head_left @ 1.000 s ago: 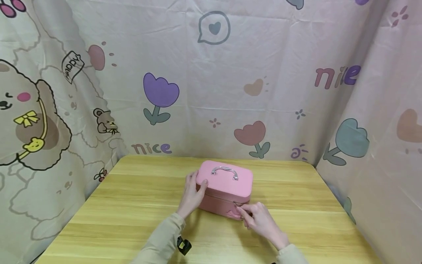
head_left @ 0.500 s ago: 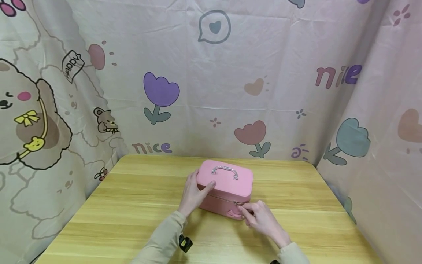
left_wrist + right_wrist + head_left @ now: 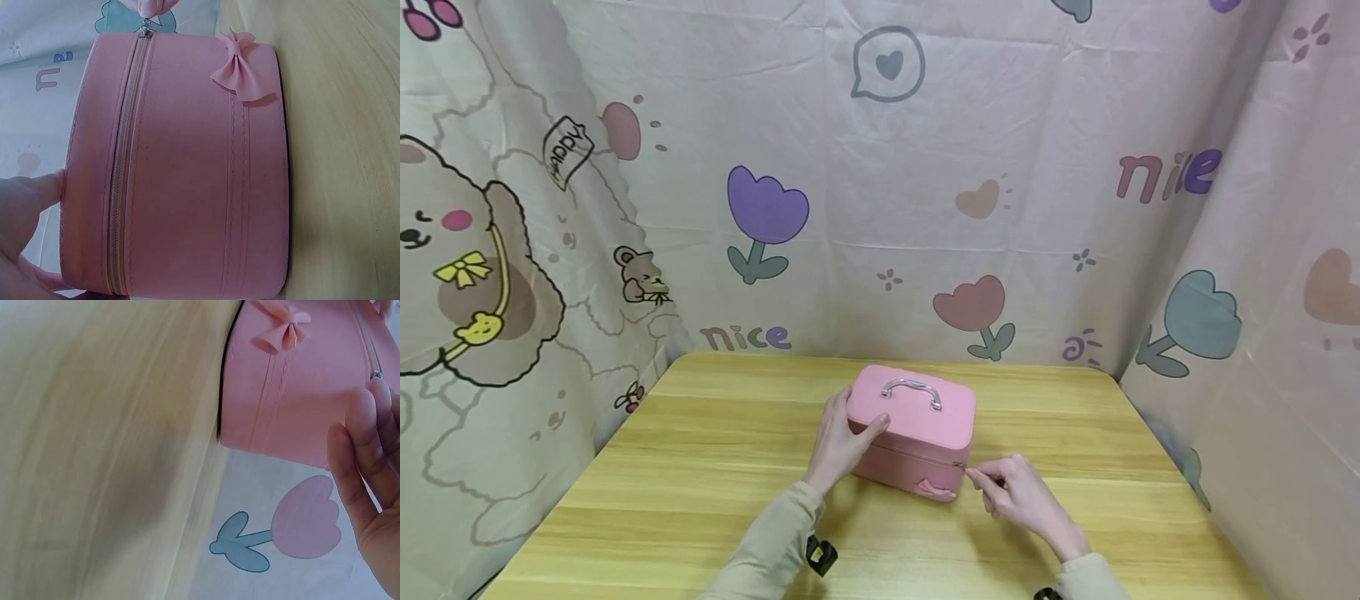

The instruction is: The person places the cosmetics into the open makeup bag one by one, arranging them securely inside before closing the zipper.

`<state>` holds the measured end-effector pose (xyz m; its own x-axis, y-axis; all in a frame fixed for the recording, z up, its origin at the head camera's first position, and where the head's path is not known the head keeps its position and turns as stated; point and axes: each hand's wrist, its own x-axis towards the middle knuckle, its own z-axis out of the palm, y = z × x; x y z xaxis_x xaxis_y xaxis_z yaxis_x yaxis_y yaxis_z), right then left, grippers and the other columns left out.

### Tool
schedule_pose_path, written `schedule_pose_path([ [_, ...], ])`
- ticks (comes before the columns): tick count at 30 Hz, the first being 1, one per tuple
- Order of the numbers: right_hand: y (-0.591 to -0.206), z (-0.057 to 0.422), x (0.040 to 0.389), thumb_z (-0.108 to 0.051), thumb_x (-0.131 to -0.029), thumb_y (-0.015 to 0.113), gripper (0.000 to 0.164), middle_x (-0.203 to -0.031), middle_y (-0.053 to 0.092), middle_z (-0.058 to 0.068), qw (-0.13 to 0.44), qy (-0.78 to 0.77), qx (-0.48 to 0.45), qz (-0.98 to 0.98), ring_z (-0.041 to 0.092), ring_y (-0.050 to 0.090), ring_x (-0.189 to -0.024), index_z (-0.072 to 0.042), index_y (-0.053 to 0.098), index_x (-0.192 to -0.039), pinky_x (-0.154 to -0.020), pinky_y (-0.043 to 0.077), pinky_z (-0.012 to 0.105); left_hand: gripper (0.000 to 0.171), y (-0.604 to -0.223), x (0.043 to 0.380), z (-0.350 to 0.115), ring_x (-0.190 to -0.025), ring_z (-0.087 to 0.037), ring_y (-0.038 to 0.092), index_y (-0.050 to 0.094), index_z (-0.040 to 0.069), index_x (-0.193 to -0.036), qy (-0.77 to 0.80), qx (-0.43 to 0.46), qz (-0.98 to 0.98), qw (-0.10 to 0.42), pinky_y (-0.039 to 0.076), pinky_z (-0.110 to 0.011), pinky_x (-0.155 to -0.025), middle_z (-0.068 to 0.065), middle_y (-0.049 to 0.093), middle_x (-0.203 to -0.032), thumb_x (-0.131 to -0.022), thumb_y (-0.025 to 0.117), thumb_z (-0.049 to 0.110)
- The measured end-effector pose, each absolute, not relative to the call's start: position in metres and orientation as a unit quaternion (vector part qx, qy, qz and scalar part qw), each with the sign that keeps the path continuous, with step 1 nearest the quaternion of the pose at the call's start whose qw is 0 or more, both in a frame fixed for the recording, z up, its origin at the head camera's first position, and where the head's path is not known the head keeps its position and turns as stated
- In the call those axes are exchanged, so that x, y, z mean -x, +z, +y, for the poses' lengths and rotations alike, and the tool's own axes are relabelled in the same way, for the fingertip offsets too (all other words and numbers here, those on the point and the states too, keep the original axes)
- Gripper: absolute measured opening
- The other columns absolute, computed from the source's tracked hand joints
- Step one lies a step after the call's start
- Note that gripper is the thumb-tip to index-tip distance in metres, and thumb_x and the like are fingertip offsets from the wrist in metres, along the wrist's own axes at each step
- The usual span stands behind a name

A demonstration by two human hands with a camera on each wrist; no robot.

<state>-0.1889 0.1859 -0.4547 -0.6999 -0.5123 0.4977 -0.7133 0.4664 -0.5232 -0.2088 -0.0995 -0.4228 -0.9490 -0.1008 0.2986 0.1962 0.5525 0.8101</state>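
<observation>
A pink zippered cosmetic case (image 3: 910,408) stands on the wooden table, its lid down and a silver handle (image 3: 912,385) on top. My left hand (image 3: 838,446) grips its left end, thumb on the lid's front edge and fingers round the side. At the front right corner my right hand (image 3: 1018,496) pinches the zipper pull between thumb and index finger. The metal zipper slider (image 3: 145,30) sits at the far end of the zipper (image 3: 122,175) seen in the left wrist view. A pink bow (image 3: 240,72) decorates the front, below the zipper line. The case's back is hidden.
The light wooden table (image 3: 700,467) extends around the case on all sides. Printed fabric curtains (image 3: 880,167) with flowers and bears hang behind it and to both sides. A small black band piece (image 3: 822,556) shows beneath the left sleeve.
My right hand has moved right, drawing the zipper slider along the front to the right corner. The left thumb has slid slightly right on the lid; the case has stayed in place.
</observation>
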Motion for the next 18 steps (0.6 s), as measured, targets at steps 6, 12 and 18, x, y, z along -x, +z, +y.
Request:
schedule_pose_path([
  [6, -0.4550, 0.1894, 0.1902, -0.009, -0.098, 0.063, 0.040, -0.044, 0.054, -0.011, 0.126, 0.365, -0.362, -0.848, -0.018, 0.039, -0.042, -0.018, 0.057, -0.060, -0.036, 0.030, 0.009, 0.085, -0.4234, 0.2084, -0.1002, -0.133, -0.047, 0.049, 0.037, -0.009, -0.148, -0.477, 0.030, -0.865, 0.152, 0.038, -0.060, -0.115, -0.031, 0.046, -0.144, -0.088, 0.076, 0.037],
  [12, -0.4501, 0.1911, 0.1919, -0.017, -0.099, 0.063, 0.038, -0.050, 0.058, -0.004, 0.108, 0.352, -0.339, -0.866, -0.014, 0.031, -0.047, -0.018, 0.062, -0.061, -0.041, 0.030, 0.013, 0.084, -0.4233, 0.2104, -0.1014, -0.134, -0.046, 0.048, 0.037, -0.007, -0.150, -0.482, 0.029, -0.864, 0.143, 0.037, -0.060, -0.116, -0.030, 0.046, -0.145, -0.089, 0.076, 0.037],
  [18, -0.4460, 0.1907, 0.1956, -0.021, -0.099, 0.062, 0.027, -0.070, 0.072, 0.004, 0.055, 0.354, -0.337, -0.871, -0.009, 0.044, -0.056, -0.010, 0.074, -0.077, -0.051, 0.044, 0.016, 0.085, -0.4253, 0.2165, -0.1084, -0.142, -0.047, 0.040, 0.035, -0.006, -0.151, -0.513, 0.046, -0.849, 0.122, 0.031, -0.060, -0.120, -0.030, 0.040, -0.152, -0.088, 0.076, 0.035],
])
